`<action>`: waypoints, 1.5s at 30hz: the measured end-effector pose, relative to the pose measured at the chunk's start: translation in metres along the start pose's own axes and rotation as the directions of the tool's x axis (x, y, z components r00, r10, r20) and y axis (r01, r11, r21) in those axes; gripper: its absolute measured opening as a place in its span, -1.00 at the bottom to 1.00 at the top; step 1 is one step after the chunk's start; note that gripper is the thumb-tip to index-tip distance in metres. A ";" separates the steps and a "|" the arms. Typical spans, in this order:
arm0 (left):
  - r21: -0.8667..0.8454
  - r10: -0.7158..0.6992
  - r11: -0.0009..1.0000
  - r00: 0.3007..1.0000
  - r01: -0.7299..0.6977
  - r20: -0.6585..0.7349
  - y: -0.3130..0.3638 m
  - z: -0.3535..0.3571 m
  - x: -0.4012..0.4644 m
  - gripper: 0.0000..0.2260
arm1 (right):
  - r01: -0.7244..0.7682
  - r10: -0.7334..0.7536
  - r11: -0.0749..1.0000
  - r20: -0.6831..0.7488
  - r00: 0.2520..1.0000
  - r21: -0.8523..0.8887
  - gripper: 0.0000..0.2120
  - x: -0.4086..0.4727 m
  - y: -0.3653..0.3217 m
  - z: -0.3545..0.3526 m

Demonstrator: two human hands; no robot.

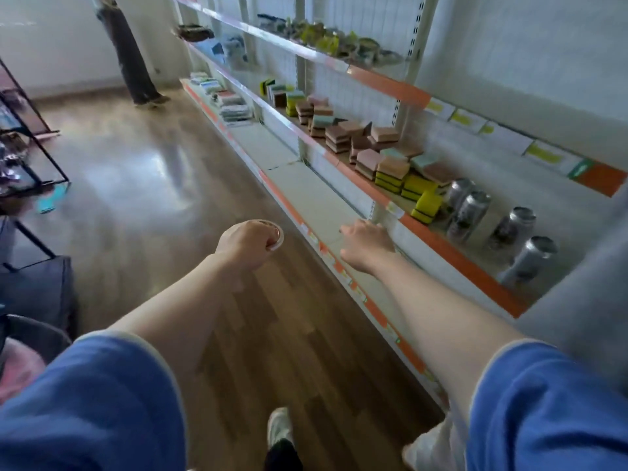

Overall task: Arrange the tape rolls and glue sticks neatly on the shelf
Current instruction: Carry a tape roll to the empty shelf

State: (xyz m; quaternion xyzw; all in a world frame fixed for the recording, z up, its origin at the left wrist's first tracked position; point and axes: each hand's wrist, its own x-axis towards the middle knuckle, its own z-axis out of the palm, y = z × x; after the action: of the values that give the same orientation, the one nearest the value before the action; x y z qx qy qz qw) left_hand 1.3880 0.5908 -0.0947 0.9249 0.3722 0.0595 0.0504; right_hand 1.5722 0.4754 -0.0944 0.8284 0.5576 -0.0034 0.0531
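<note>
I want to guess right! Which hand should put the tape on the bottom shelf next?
Probably the left hand: it already grips the clear round tape roll, just short of the pale bottom shelf. The right hand is over that shelf but holds nothing.

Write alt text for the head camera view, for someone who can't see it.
A person's left hand grips a clear tape roll over the wood floor while the right hand reaches, fingers relaxed, over the bare bottom shelf. The shelf above holds stacked sponges and silver cans.
</note>
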 end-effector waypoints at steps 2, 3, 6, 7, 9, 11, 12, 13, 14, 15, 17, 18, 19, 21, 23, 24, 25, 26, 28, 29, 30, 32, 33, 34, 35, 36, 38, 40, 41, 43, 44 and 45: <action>0.003 -0.035 0.999 0.999 0.035 0.003 -0.024 0.006 0.036 -0.94 | 0.015 -0.015 1.000 -0.012 1.000 0.004 -0.67 0.044 -0.003 0.003; 0.001 -0.046 0.999 0.999 0.046 0.001 -0.036 0.009 0.056 -0.94 | 0.020 -0.020 1.000 -0.018 1.000 0.005 -0.66 0.068 -0.004 0.004; -0.007 -0.067 0.998 0.998 0.067 0.000 -0.077 0.018 0.120 -0.92 | 0.040 -0.040 0.999 -0.021 0.999 -0.001 -0.64 0.148 -0.012 0.006; -0.013 -0.073 0.997 0.997 0.073 0.005 -0.093 0.021 0.144 -0.90 | 0.044 -0.044 0.999 -0.019 0.999 0.001 -0.63 0.178 -0.016 0.006; -0.018 -0.094 0.995 0.995 0.094 0.022 -0.128 0.022 0.194 -0.86 | 0.037 -0.037 0.999 -0.004 0.999 0.011 -0.61 0.239 -0.026 0.005; -0.022 -0.115 0.993 0.993 0.116 0.027 -0.163 0.016 0.241 -0.85 | 0.028 -0.028 0.999 0.006 1.000 0.019 -0.60 0.299 -0.036 0.000; -0.022 -0.124 0.992 0.992 0.125 0.025 -0.180 0.012 0.263 -0.88 | 0.028 -0.028 0.999 0.009 1.000 0.023 -0.61 0.328 -0.041 -0.005; -0.015 -0.128 0.992 0.992 0.128 0.020 -0.197 0.006 0.282 -0.91 | 0.029 -0.030 0.999 0.009 1.000 0.028 -0.62 0.355 -0.048 -0.011; -0.005 -0.130 0.991 0.991 0.130 0.017 -0.214 0.000 0.299 -0.91 | 0.035 -0.036 0.999 0.009 0.999 0.032 -0.63 0.380 -0.054 -0.017; -0.004 -0.140 0.990 0.990 0.140 0.018 -0.230 -0.005 0.315 -0.90 | 0.047 -0.047 0.998 0.004 0.999 0.031 -0.64 0.404 -0.061 -0.024; -0.005 -0.171 0.985 0.985 0.172 0.023 -0.263 -0.012 0.346 -0.90 | 0.070 -0.070 0.997 -0.010 0.997 0.025 -0.67 0.448 -0.075 -0.034; -0.004 -0.185 0.983 0.982 0.185 0.025 -0.278 -0.014 0.361 -0.90 | 0.080 -0.080 0.996 -0.014 0.997 0.024 -0.68 0.470 -0.082 -0.038; -0.003 -0.195 0.981 0.981 0.195 0.020 -0.292 -0.017 0.376 -0.90 | 0.093 -0.092 0.995 -0.022 0.995 0.023 -0.69 0.492 -0.089 -0.041; -0.002 -0.201 0.979 0.979 0.201 -0.008 -0.321 -0.019 0.406 -0.88 | 0.123 -0.122 0.992 -0.044 0.992 0.028 -0.69 0.536 -0.102 -0.046; -0.005 -0.194 0.981 0.980 0.194 -0.047 -0.344 -0.020 0.436 -0.87 | 0.156 -0.152 0.987 -0.082 0.985 0.047 -0.68 0.580 -0.114 -0.048; -0.006 -0.190 0.982 0.980 0.190 -0.064 -0.356 -0.020 0.453 -0.87 | 0.170 -0.164 0.984 -0.103 0.981 0.056 -0.68 0.602 -0.118 -0.048; -0.005 -0.186 0.982 0.980 0.186 -0.075 -0.367 -0.020 0.471 -0.88 | 0.179 -0.170 0.982 -0.119 0.978 0.062 -0.67 0.625 -0.121 -0.047; -0.005 -0.180 0.984 0.980 0.181 -0.085 -0.379 -0.020 0.490 -0.89 | 0.181 -0.172 0.981 -0.128 0.977 0.065 -0.66 0.649 -0.124 -0.044; 0.004 -0.171 0.985 0.980 0.172 -0.099 -0.403 -0.018 0.533 -0.89 | 0.179 -0.169 0.982 -0.137 0.976 0.066 -0.65 0.702 -0.127 -0.039; 0.009 -0.172 0.985 0.980 0.174 -0.103 -0.414 -0.017 0.557 -0.88 | 0.177 -0.166 0.982 -0.140 0.976 0.067 -0.66 0.729 -0.129 -0.037; 0.008 -0.176 0.984 0.978 0.178 -0.109 -0.426 -0.016 0.582 -0.88 | 0.176 -0.165 0.982 -0.144 0.976 0.068 -0.67 0.758 -0.129 -0.035; -0.002 -0.189 0.982 0.976 0.190 -0.109 -0.450 -0.013 0.636 -0.87 | 0.178 -0.167 0.981 -0.136 0.976 0.071 -0.68 0.819 -0.129 -0.035; -0.003 -0.197 0.980 0.976 0.197 -0.096 -0.463 -0.011 0.665 -0.87 | 0.177 -0.167 0.981 -0.122 0.978 0.074 -0.68 0.849 -0.129 -0.037; -0.001 -0.201 0.979 0.976 0.202 -0.079 -0.475 -0.011 0.693 -0.86 | 0.174 -0.165 0.982 -0.110 0.980 0.075 -0.67 0.880 -0.128 -0.040; 0.001 -0.205 0.979 0.977 0.205 -0.060 -0.486 -0.012 0.720 -0.86 | 0.170 -0.162 0.983 -0.099 0.982 0.073 -0.67 0.909 -0.127 -0.043; 0.005 -0.210 0.978 0.977 0.211 -0.044 -0.496 -0.014 0.744 -0.85 | 0.169 -0.163 0.983 -0.090 0.983 0.071 -0.67 0.935 -0.127 -0.048; -0.006 -0.209 0.978 0.977 0.209 -0.029 -0.515 -0.019 0.790 -0.86 | 0.169 -0.162 0.983 -0.094 0.982 0.067 -0.67 0.986 -0.126 -0.060; -0.013 -0.198 0.980 0.980 0.197 -0.025 -0.535 -0.023 0.832 -0.87 | 0.169 -0.162 0.984 -0.108 0.981 0.056 -0.67 1.034 -0.127 -0.073; -0.023 -0.193 0.981 0.981 0.192 -0.025 -0.546 -0.025 0.852 -0.86 | 0.172 -0.165 0.984 -0.121 0.979 0.050 -0.68 1.056 -0.129 -0.079; -0.034 -0.176 0.984 0.984 0.175 -0.029 -0.571 -0.028 0.892 -0.85 | 0.179 -0.170 0.982 -0.151 0.974 0.053 -0.70 1.099 -0.134 -0.088; -0.035 -0.174 0.984 0.984 0.173 -0.031 -0.582 -0.030 0.911 -0.86 | 0.179 -0.167 0.982 -0.161 0.973 0.066 -0.72 1.119 -0.137 -0.091; -0.035 -0.175 0.984 0.984 0.174 -0.033 -0.595 -0.032 0.931 -0.87 | 0.175 -0.160 0.982 -0.166 0.973 0.077 -0.72 1.140 -0.141 -0.094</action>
State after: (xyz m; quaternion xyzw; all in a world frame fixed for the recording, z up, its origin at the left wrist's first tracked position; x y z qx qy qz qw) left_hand 1.6438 1.6655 -0.0771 0.8867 0.4515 0.0773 0.0636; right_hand 1.8681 1.5897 -0.0866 0.7775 0.6273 0.0330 -0.0301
